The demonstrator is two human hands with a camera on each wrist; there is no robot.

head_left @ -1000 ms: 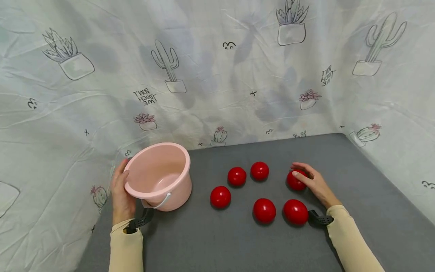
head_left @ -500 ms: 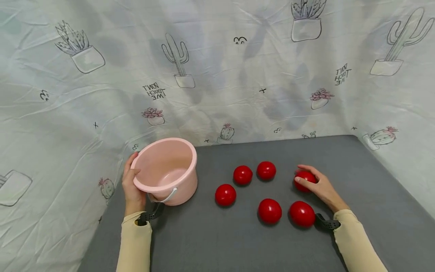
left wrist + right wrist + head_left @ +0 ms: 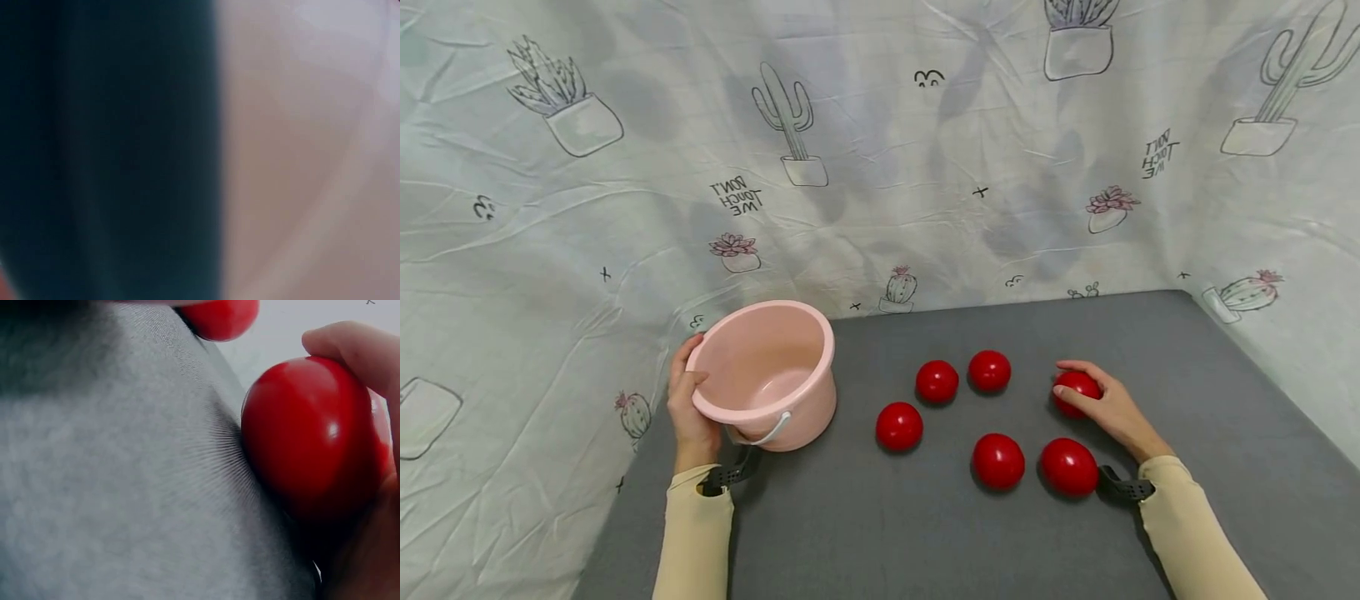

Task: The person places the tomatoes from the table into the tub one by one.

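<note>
A pink bucket (image 3: 805,408) with a white handle stands on the left, its opening tipped toward me. My left hand (image 3: 692,421) grips its left rim, thumb over the edge and fingers behind the outer wall. The left wrist view holds only the bucket's blurred pink wall (image 3: 294,137) and a dark band. On the right, my right hand (image 3: 1116,412) holds a shiny red ball (image 3: 1078,392), thumb on the near side and fingers curled over the far side. The right wrist view shows this ball (image 3: 306,437) close up, low at the grey tabletop.
Several more red balls lie loose between the hands: one red ball (image 3: 1070,467) right by the right wrist strap, another red ball (image 3: 899,427) nearest the bucket. A grey tabletop (image 3: 880,533) carries everything. White cactus-print cloth (image 3: 865,150) hangs behind and along both sides.
My right hand has settled further around the red ball, its thumb now wrapped on the near side. The left thumb has come over the bucket rim. The head view has shifted slightly.
</note>
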